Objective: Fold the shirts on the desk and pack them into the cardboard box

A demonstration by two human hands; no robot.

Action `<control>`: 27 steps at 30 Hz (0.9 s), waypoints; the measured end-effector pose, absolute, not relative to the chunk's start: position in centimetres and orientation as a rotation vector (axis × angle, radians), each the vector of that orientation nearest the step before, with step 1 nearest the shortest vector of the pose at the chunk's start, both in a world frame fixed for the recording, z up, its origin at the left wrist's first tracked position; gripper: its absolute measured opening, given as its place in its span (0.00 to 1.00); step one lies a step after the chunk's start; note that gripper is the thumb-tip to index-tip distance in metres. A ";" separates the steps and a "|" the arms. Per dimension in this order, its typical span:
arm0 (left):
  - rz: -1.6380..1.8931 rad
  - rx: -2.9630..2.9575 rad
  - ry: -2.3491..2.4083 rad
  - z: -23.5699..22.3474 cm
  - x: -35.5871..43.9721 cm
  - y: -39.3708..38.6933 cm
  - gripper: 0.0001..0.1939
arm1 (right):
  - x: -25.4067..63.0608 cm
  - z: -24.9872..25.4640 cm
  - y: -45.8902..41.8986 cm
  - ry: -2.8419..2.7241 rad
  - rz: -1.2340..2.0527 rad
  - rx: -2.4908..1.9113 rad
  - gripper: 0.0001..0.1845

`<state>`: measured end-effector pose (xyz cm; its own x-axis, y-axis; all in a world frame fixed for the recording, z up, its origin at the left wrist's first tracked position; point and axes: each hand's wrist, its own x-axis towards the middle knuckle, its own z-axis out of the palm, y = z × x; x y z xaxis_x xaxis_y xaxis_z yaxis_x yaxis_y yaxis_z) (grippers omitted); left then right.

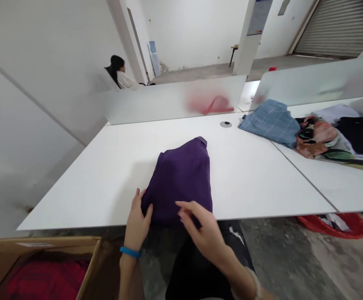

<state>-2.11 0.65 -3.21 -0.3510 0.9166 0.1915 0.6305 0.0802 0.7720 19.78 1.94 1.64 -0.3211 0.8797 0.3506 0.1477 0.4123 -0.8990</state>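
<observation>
A folded purple garment (181, 179) lies on the white table (100, 175), its lower end at the front edge. A small band or flap sticks out at its far end; I cannot tell what kind of clothing it is. My left hand (137, 218), with a blue wristband, grips the near left corner, thumb on top and fingers along the side. Over the near right part hovers my right hand (200, 227), slightly blurred, its index finger stretched and the others loosely bent. Nothing shows between its fingers.
A blue checked garment (272, 123), a patterned cloth (317, 137) and a black cloth (361, 133) lie to the right. A cardboard box (95, 250) holds red plaid cloth. Frosted panels (169, 100) border the back. A red basket (353, 233) stands below. A seated person (127, 79) is beyond.
</observation>
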 end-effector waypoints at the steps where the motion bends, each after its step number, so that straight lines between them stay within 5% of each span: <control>1: 1.091 1.632 2.018 -3.6 -2.6 0.6 0.29 | 21.6 1.3 1.6 -1.688 1.003 -1.031 0.16; 6: 0.723 1.948 2.083 -2.0 -5.8 3.8 0.36 | 27.3 -2.0 0.4 -1.529 1.241 -1.450 0.32; 14: 0.287 2.033 2.158 1.7 -1.5 20.7 0.38 | 23.1 -4.1 0.5 -1.269 1.458 -1.287 0.49; 20: 0.305 2.146 2.078 -2.4 0.2 19.6 0.31 | 23.7 -5.3 -1.2 -0.880 1.618 -1.176 0.47; 27: 0.313 1.914 1.989 -0.4 -0.2 15.1 0.30 | 26.8 -5.6 -3.7 -0.530 1.840 -1.239 0.33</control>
<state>-0.17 15.10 -0.35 -0.0161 0.9944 -0.1045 0.9141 0.0570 0.4015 26.85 -3.73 -5.57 -0.1646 0.8204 -0.5476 -0.4031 -0.5626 -0.7218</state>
